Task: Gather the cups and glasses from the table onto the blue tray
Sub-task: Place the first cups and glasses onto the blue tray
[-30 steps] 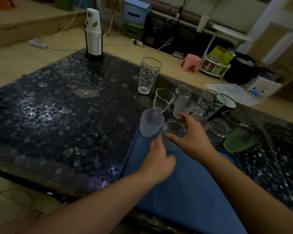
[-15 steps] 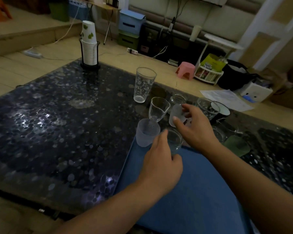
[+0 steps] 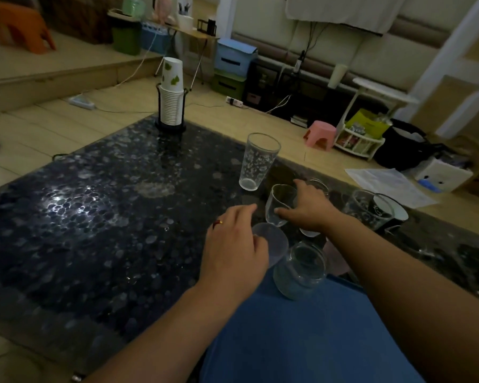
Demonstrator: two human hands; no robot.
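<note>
The blue tray [image 3: 302, 344] lies at the table's near edge. A short clear glass [image 3: 300, 269] stands on its far end. My left hand [image 3: 233, 250], fingers apart, lies over the left side of a frosted cup [image 3: 277, 244] at the tray's far corner. My right hand [image 3: 310, 208] reaches past it, thumb on the front of a small clear glass [image 3: 280, 205] and fingers behind its rim. Under that hand shows the base of a second frosted cup [image 3: 310, 233]. A tall patterned glass [image 3: 257, 161] stands further back.
A patterned glass [image 3: 371, 208] and a black mug [image 3: 396, 214] stand right of my right arm. A holder of stacked paper cups [image 3: 171, 103] is at the far left corner of the dark pebble-pattern table [image 3: 94, 230]. Floor clutter lies beyond the table.
My left hand has moved from the short clear glass left onto the frosted cup. My right hand has let go of the short glass on the tray and reached further to the small clear glass.
</note>
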